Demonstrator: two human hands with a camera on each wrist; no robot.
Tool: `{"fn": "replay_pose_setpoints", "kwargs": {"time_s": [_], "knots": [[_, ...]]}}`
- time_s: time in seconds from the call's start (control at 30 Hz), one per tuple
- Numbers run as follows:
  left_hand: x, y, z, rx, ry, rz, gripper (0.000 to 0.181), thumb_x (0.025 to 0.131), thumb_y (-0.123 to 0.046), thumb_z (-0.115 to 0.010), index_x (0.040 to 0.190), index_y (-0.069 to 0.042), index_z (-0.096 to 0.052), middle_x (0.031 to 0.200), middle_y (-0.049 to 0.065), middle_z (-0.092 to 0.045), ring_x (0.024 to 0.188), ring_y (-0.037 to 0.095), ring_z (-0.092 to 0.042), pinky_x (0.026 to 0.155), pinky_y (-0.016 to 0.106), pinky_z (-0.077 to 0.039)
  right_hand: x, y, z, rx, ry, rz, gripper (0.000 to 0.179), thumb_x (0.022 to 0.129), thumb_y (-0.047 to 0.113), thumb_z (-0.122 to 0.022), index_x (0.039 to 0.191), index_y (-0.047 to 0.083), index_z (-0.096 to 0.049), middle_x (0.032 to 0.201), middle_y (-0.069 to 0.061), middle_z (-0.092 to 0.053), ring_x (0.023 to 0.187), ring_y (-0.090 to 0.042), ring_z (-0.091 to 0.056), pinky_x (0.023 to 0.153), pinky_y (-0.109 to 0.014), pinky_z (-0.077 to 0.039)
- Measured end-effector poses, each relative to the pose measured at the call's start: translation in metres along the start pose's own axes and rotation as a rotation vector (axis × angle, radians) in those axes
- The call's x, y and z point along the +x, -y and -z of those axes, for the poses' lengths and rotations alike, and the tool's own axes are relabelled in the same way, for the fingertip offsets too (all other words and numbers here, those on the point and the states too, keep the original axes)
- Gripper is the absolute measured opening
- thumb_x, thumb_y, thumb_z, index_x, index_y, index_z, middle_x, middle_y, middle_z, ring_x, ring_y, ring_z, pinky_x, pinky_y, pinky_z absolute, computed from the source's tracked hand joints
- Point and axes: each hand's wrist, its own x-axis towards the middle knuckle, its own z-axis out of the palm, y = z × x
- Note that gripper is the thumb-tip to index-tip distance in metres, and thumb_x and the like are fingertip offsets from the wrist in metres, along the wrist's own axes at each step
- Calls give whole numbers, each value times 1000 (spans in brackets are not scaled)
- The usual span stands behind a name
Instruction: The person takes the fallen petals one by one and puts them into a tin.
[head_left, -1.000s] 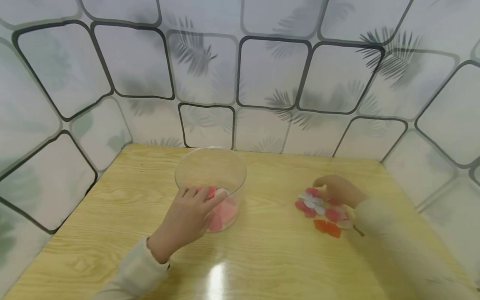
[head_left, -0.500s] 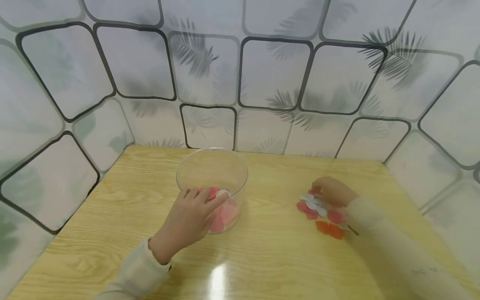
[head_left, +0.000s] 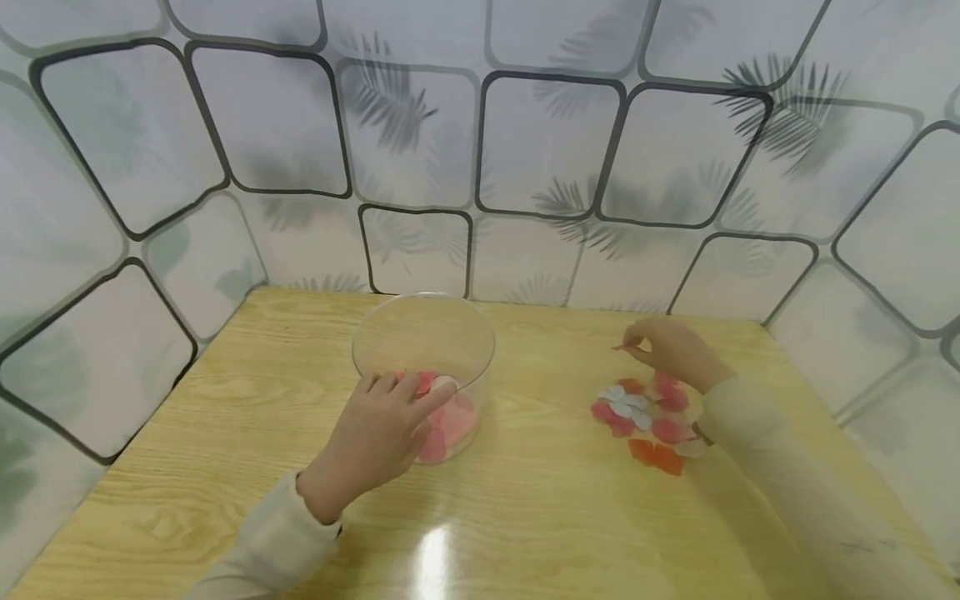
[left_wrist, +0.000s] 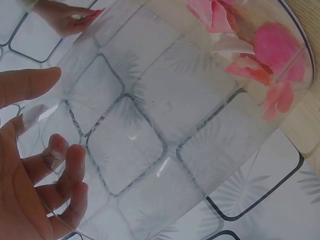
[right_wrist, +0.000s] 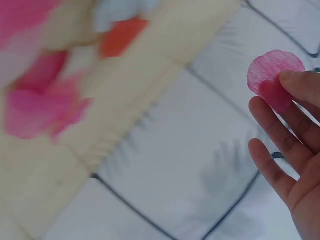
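Observation:
My left hand (head_left: pixel 375 442) grips the near rim of a clear round container (head_left: pixel 483 375), its fingers bent over the edge in the left wrist view. Pink petals (head_left: pixel 452 421) and a few pale ones lie at the bottom of it. To the right, my right hand (head_left: pixel 675 352) is raised over the table, pinching a single pink petal (right_wrist: pixel 265 75) between thumb and fingertips. Below that hand lies a loose group of petals: white petals (head_left: pixel 626 406), pink petals (head_left: pixel 670 393) and an orange petal (head_left: pixel 656 456).
The wood-grain table (head_left: pixel 540 500) runs back to a patterned wall covering (head_left: pixel 547 150) with dark rounded squares and leaf shapes, which also closes both sides. A thin dark strip (head_left: pixel 702 432) shows by the right sleeve, beside the petals.
My right hand has lifted up off the petal group with a pink petal in its fingertips, uncovering an orange petal and pink ones. The left hand and container stay in place.

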Motion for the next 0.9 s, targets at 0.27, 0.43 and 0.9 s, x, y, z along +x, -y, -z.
{"fn": "replay_pose_setpoints", "kwargs": {"time_s": [0.27,0.43,0.9], "knots": [[-1,0,0,17,-1,-3,49,68,-17,-75,113,-25,-54,77,1,-53,62,22,-50,63,34,-41,45,60,31,62,-194,214,16,71,-4,-74,81,6,-66,79,-3,-68,76,-20,-65,72,-38,-53],[0,0,0,13,9,1,48,69,-17,-75,112,-25,-54,76,0,-53,63,22,-51,63,33,-41,76,107,36,160,-290,314,13,74,-1,-74,84,7,-68,84,-3,-70,79,-19,-66,75,-36,-53],[0,0,0,32,6,-9,51,67,-20,-78,112,-25,-55,82,1,-59,65,22,-55,65,34,-43,130,187,13,331,133,407,9,86,12,-65,94,9,-70,93,0,-72,88,-11,-66,83,-26,-51]]}}
